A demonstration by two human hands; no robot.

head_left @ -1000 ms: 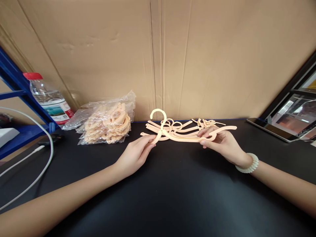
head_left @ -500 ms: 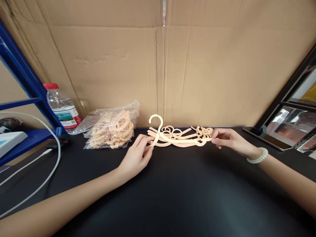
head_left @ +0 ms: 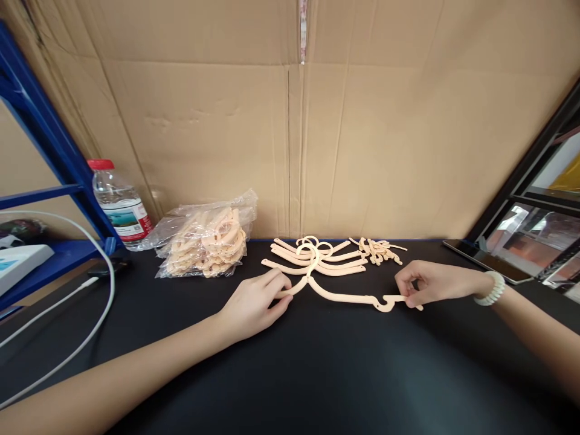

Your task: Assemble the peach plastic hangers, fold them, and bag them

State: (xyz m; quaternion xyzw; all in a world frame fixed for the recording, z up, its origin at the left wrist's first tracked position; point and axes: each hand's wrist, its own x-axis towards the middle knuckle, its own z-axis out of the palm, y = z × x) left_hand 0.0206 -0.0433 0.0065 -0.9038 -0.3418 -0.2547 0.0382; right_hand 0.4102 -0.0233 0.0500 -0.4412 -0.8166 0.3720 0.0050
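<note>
A cream clothes hanger point(head_left: 342, 297) lies low over the black tabletop, its hook pointing away from me. My left hand point(head_left: 256, 303) is closed on the hanger's left arm, fingers and thumb pinching it. A small hooked end piece point(head_left: 385, 307) sits at the tip of the right arm. My right hand point(head_left: 428, 284) pinches the far end of that piece between thumb and fingers. Just behind lie several more hangers point(head_left: 342, 269), spread over one another. To their right is a pile of small cream hook pieces point(head_left: 377, 250).
A clear plastic bag point(head_left: 206, 241) of cream hanger parts stands left of the hangers. Farther left are a water bottle point(head_left: 122, 211) with a red cap, a white cable point(head_left: 107, 284) and a blue rack point(head_left: 54, 145). A dark tablet point(head_left: 484, 260) lies at the right. Cardboard point(head_left: 203, 139) walls the back.
Both hands have brought the hanger nearer to me, away from the other hangers, and lowered it towards the tabletop. The small hook pieces behind my right hand now show more fully.
</note>
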